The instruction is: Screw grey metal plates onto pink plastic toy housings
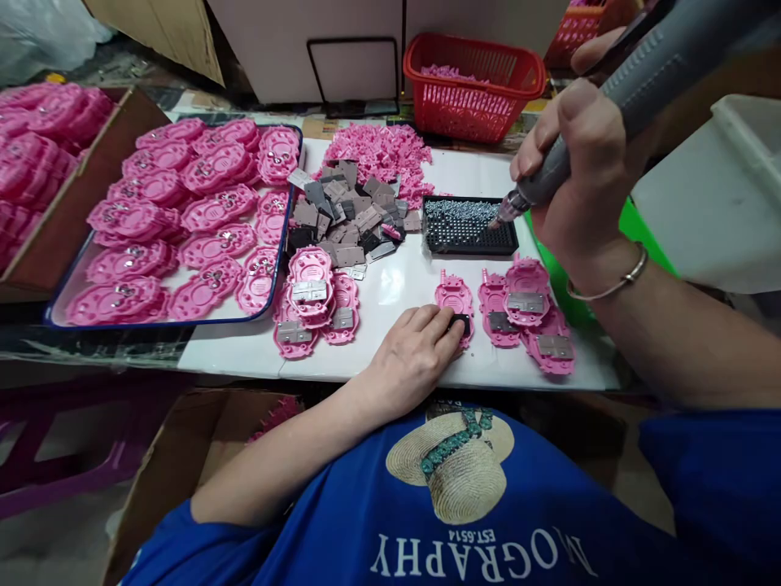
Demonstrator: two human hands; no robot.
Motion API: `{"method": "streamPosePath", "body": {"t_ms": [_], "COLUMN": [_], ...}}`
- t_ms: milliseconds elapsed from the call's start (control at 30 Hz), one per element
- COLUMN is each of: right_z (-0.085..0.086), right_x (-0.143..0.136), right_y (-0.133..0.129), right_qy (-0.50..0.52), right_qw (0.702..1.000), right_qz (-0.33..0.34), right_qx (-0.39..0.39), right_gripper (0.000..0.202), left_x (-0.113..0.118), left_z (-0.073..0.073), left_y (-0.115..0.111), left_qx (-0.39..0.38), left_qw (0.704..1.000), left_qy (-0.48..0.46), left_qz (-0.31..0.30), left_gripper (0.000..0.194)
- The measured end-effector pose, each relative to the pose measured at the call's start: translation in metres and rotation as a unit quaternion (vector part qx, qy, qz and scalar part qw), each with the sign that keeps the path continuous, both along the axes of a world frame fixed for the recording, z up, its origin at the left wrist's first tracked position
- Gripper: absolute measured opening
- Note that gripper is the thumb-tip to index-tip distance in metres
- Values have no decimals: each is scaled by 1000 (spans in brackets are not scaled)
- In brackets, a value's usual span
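Left hand (412,354), loosely open, rests fingertips on a black plate (462,324) in a pink shell (455,291); right hand (582,155) (bangle (635,273) at its wrist) grips a grey screwdriver (552,169), tip at the screw tray (473,251), toward one o'clock.

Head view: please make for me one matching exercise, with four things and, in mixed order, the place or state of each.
1. Electric screwdriver
2. Left hand
3. Black screw tray
4. Blue-rimmed tray

A. Contains small silvery screws
B. Carries stacked pink casings
C. In the right hand
D. Fingers on one pink casing

Pairs: 1-C, 2-D, 3-A, 4-B
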State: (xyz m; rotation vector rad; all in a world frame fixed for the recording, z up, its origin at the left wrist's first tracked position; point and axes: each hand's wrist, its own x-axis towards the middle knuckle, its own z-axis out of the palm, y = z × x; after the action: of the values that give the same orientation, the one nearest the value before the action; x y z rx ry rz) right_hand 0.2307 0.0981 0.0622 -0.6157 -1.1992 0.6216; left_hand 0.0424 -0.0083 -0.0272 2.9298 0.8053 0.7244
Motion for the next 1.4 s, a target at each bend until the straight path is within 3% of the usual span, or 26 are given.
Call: {"method": "streamPosePath", "body": {"t_ms": [100, 233, 400, 633, 833, 1167, 1333, 1400], "right_z": [0, -13, -23, -24, -24, -38, -25, -16], "right_x": [-14, -25, -27, -28, -29, -38, -27, -19], "right_y": [-23, -37, -35, -34, -36, -33, -26, -19], "right_qy": [-11, -42, -49, -62, -57, -67, -65, -60], "right_qw": [999, 995, 993, 992, 991, 989, 987, 993], "right_qz": [49, 84, 85, 69, 106, 96, 118, 85], "right_qx": [-18, -43, -65, -89, -58, -88, -89, -59], "right_gripper": [22, 32, 36, 42, 32, 41, 38, 38], "left_x": [0, 1, 1, 1, 0, 2, 3, 3], "left_z": [0, -1, 0, 1, -1, 5, 1, 1], "left_y": [0, 0, 0, 0, 0, 0, 1, 1], "left_qx": [-13, -14, -19, -23, -23, -19, -25, -20], "left_qw": [1000, 1000, 1000, 1000, 1000, 999, 1000, 1000], "left_qy": [7, 7, 11, 9, 9, 33, 15, 9], "left_qz": [3, 3, 6, 5, 3, -10, -8, -9], "left_gripper": [28, 28, 28, 28, 29, 28, 27, 27]}}
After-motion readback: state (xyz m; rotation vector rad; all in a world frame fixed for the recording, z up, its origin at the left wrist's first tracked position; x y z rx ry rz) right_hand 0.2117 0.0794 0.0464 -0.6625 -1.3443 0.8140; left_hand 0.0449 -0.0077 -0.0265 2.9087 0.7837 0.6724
